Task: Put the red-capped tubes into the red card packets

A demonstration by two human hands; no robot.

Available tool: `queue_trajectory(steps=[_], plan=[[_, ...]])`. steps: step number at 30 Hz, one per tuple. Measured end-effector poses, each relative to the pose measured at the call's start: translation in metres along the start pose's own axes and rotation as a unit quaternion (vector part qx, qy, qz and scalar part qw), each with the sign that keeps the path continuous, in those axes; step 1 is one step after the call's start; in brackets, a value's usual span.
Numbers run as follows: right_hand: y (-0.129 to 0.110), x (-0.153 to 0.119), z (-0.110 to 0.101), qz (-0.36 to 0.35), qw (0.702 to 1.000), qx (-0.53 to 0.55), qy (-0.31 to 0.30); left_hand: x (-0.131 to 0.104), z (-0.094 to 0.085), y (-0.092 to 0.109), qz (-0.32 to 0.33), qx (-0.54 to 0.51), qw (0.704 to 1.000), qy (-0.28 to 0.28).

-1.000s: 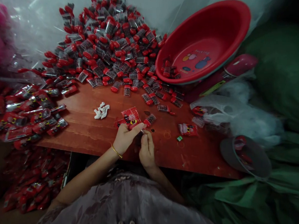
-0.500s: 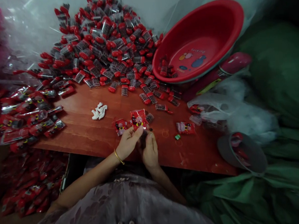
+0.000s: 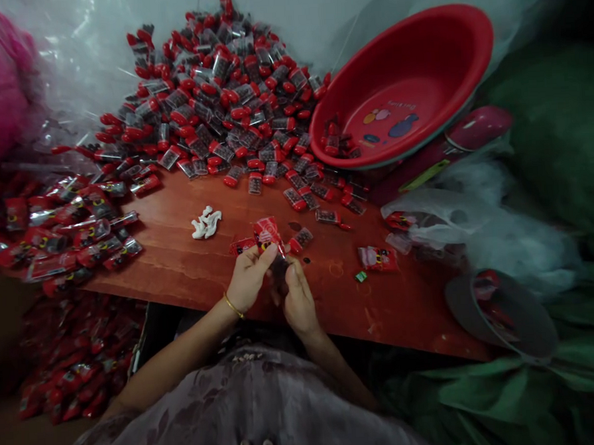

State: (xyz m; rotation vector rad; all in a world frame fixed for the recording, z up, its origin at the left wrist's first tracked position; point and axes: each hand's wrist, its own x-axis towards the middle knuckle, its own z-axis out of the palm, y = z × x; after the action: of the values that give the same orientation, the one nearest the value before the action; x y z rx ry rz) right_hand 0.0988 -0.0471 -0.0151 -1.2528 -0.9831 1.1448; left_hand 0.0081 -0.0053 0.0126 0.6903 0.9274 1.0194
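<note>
Left hand [image 3: 247, 278]: red printed packet [image 3: 264, 231] is pinched.
Right hand [image 3: 300, 302]: held close beside; grip cannot be told.

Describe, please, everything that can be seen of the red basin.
The red basin looks like smooth plastic, with a broad rim and a paler outer side. Cartoon figures and small lettering are printed on its bottom. It sits tilted at the back of the table, its opening facing the camera. A few red-capped containers lie inside, at its lower left. The heap of similar containers reaches its left edge, apparently touching it.
</note>
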Motion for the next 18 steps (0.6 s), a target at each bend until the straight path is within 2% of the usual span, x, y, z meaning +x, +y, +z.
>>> queue_trajectory(steps=[3, 7, 11, 16, 18], plan=[[0.007, -0.006, -0.006, 0.022, 0.998, 0.025, -0.056, 0.0, -0.001, 0.004, 0.042, 0.016, 0.999, 0.003], [0.012, -0.007, -0.012, -0.002, 0.999, -0.027, -0.024, -0.006, -0.001, 0.002, 0.038, 0.017, 0.999, -0.015], [0.013, -0.004, -0.007, -0.002, 0.999, -0.034, -0.035, -0.011, -0.007, -0.006, 0.003, 0.002, 0.998, -0.059], [0.023, 0.007, 0.005, 0.029, 0.999, 0.007, -0.045, -0.016, -0.023, -0.019, 0.004, -0.002, 1.0, -0.007], [0.028, 0.014, 0.01, 0.033, 0.998, 0.02, -0.052, -0.016, -0.03, -0.022, 0.006, -0.002, 1.0, -0.007]])
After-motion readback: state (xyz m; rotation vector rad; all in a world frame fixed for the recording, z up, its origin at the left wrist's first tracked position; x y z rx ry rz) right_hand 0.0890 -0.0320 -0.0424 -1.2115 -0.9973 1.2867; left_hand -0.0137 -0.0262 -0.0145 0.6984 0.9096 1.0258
